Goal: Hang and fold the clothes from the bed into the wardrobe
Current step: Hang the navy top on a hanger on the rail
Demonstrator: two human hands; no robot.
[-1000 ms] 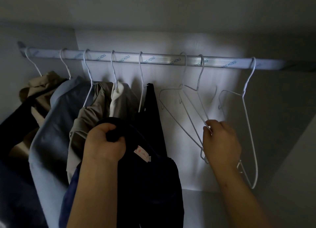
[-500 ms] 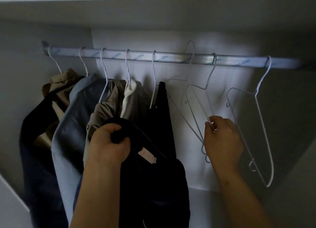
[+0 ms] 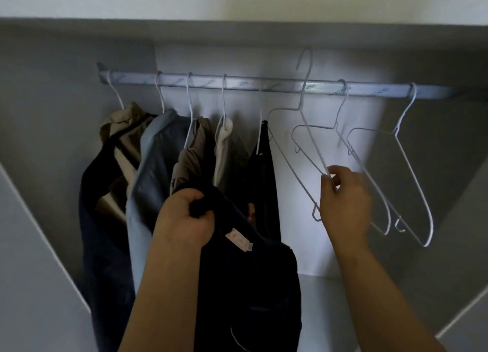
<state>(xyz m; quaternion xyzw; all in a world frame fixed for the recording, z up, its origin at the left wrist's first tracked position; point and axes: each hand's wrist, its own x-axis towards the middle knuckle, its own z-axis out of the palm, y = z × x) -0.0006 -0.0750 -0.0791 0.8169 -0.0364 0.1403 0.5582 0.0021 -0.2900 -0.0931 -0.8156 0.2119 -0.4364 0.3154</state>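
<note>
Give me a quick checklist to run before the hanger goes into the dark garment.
1. Hook off the rail: ok. The wire hanger has its hook above the rail.
2. Grip on hanger: ok. The right hand pinches its lower wire.
3. Grip on garment: ok. The left hand holds the dark garment bunched in a fist.
4. Neck opening spread for the hanger: not ok. The fabric is bunched; only its label shows.
5. Free of the neighbouring empty hanger: cannot tell. Their wires overlap in this view.
6. Free rail space: ok, right of the hung clothes.
</note>
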